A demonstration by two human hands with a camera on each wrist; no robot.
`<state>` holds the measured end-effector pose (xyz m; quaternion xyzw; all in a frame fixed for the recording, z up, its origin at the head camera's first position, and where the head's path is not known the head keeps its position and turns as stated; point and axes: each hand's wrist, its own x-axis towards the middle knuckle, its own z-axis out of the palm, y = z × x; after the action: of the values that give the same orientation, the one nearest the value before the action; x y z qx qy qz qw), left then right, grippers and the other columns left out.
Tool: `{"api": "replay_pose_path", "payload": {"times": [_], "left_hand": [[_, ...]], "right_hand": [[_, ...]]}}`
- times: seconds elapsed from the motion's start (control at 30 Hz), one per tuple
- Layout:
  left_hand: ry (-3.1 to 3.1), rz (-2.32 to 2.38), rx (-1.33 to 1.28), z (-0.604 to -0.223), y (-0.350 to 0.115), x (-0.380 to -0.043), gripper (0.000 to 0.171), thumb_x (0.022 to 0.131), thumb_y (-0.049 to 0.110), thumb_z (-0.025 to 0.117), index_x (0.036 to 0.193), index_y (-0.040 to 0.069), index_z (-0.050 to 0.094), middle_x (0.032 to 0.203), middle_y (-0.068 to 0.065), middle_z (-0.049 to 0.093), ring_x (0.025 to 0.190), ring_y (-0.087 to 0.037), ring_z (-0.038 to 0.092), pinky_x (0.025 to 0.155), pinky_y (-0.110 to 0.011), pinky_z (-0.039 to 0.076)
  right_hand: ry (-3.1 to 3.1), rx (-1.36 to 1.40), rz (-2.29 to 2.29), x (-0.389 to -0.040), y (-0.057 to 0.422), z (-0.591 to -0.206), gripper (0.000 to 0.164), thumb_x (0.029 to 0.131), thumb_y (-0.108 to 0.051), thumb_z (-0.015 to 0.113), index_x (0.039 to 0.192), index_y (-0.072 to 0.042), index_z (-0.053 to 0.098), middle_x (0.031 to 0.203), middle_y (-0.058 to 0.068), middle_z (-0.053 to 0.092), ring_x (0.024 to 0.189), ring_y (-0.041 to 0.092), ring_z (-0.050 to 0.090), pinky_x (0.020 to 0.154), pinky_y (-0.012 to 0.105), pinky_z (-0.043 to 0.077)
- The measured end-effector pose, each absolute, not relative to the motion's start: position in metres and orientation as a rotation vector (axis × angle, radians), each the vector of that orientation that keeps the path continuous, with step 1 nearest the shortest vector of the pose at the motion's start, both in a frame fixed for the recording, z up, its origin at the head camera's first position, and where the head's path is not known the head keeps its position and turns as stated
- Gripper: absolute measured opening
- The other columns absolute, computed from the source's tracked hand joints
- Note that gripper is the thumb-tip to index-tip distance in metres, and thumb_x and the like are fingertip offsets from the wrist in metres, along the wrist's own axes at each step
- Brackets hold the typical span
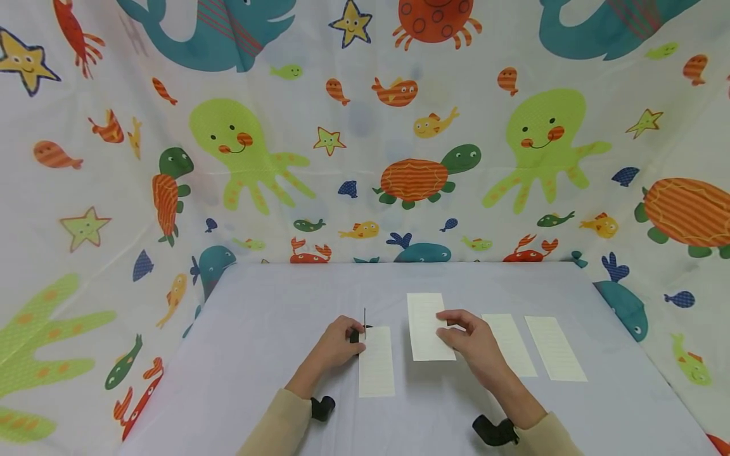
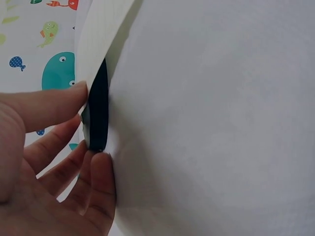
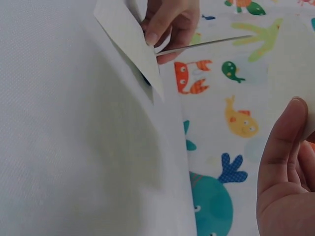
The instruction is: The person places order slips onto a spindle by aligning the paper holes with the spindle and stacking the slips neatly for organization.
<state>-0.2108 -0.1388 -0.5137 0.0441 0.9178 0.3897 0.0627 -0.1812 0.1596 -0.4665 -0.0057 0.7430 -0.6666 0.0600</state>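
My left hand (image 1: 336, 341) pinches the upper left corner of a cream lined paper slip (image 1: 376, 367) together with a pair of scissors (image 1: 354, 337), seen mostly edge-on. The thin blade points away from me, and the dark handle (image 2: 99, 115) sits between thumb and fingers, partly behind the slip. To the right, my right hand (image 1: 473, 345) holds a second lined slip (image 1: 426, 326) by its right edge, thumb in front. That slip is raised, with a shadow on the cloth below it. In the right wrist view the scissors' blade (image 3: 206, 44) stretches out past the left fingers.
Two more lined slips, one nearer (image 1: 513, 348) and one farther right (image 1: 556, 348), lie on the white-covered table (image 1: 256, 304). A sea-animal print curtain (image 1: 342, 171) stands behind and at both sides. Each wrist carries a black camera mount (image 1: 495, 432).
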Motion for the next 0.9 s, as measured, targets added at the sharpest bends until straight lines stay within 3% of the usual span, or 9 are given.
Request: {"api": "replay_pose_path", "payload": {"times": [0.63,0.9], "left_hand": [[2.783,1.201,0.107,-0.518,-0.138,-0.207,0.026,0.087,0.011,0.079,0.11,0.011,0.066,0.123,-0.01,0.059,0.11,-0.029,0.056,0.099,-0.05,0.047],[2.839,1.18,0.212,-0.518,-0.138,-0.206,0.023,0.087,0.009,0.076,0.108,0.007,0.067,0.117,-0.011,0.058,0.102,-0.026,0.054,0.093,-0.047,0.048]], "right_hand": [[2.259,-0.079,-2.101,-0.178,0.147,-0.454,0.033,0.093,-0.01,0.074,0.123,0.0,0.065,0.12,0.014,0.058,0.096,0.022,0.06,0.082,0.025,0.053],[2.269,-0.103,-2.118,-0.177,0.139,-0.452,0.032,0.092,-0.008,0.075,0.121,0.0,0.066,0.118,0.013,0.058,0.095,0.021,0.059,0.079,0.024,0.053]]}}
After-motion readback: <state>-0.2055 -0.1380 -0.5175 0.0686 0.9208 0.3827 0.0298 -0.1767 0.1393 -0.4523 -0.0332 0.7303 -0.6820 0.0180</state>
